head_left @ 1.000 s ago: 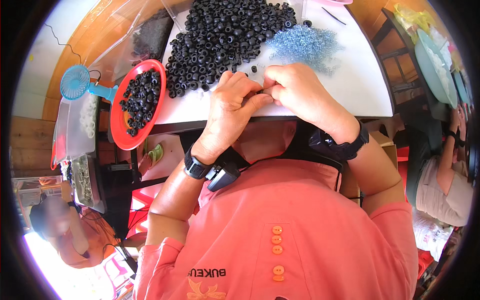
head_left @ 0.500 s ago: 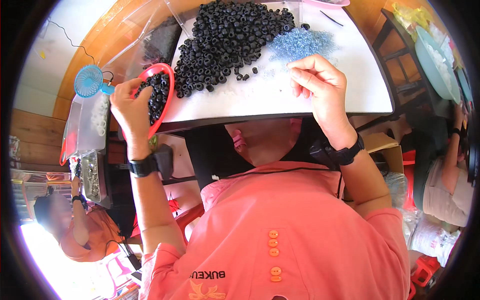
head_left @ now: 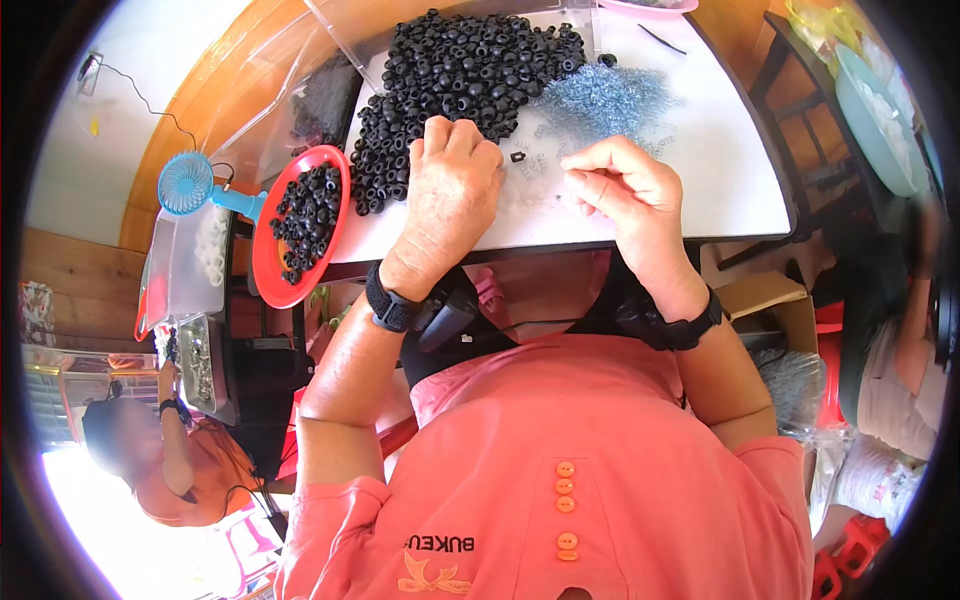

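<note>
A large heap of small black hollow plastic pieces covers the back of the white table. My left hand is at the heap's near edge, back up, fingers curled down; whatever they grip is hidden. To the right, my right hand hovers over the tabletop with thumb and forefinger pinched together; anything between them is too small to make out. Behind it lies a pile of tiny bluish, coil-like pieces. One black piece lies apart between my hands. A red plate at the table's left edge holds more black pieces.
A small blue fan stands left of the plate, near a grey bin with pale rings. Clear panels border the heap. At right are a dark rack and a teal basin. Another person sits at far left.
My left hand has left the red plate and moved right to the black heap. The plate now tilts less toward the hand. My right hand stays pinched, slightly lower.
</note>
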Available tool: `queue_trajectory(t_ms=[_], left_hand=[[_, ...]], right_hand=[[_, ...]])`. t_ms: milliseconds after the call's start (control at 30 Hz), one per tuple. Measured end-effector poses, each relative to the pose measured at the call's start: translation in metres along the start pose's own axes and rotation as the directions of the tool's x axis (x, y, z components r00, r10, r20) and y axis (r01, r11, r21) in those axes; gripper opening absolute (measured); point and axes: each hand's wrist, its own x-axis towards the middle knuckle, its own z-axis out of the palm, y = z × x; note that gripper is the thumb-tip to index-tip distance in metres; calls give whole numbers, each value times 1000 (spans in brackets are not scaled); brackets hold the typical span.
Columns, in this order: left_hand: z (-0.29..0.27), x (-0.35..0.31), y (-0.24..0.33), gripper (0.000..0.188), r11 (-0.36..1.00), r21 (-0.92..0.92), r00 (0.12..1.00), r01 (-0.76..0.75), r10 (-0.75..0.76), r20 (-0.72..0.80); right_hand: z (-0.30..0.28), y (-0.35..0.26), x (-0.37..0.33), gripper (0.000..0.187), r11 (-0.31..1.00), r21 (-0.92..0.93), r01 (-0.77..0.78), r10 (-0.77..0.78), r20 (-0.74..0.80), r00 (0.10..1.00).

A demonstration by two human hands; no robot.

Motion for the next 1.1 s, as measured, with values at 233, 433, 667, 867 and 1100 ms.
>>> queue_trajectory(t_ms=[233,433,667,867,1100], left_hand=[[-1,3,-1,9,994,94,998,-47,42,55],[-3,7,-9,6,994,-85,980,-64,47,-193],[-7,0,-12,10,987,-159,989,3,-27,-145],[-3,4,-3,21,995,-33,996,-89,89,-17],[6,8,-10,21,991,-111,998,-68,67,-15]], right_hand=[[-1,3,0,4,996,-45,73,-71,29,997],[0,8,0,4,993,-74,94,-92,37,995],[3,7,0,5,979,-151,134,-130,36,991],[4,7,0,5,982,-149,112,-109,28,994],[4,9,-1,5,982,-127,138,-137,20,990]])
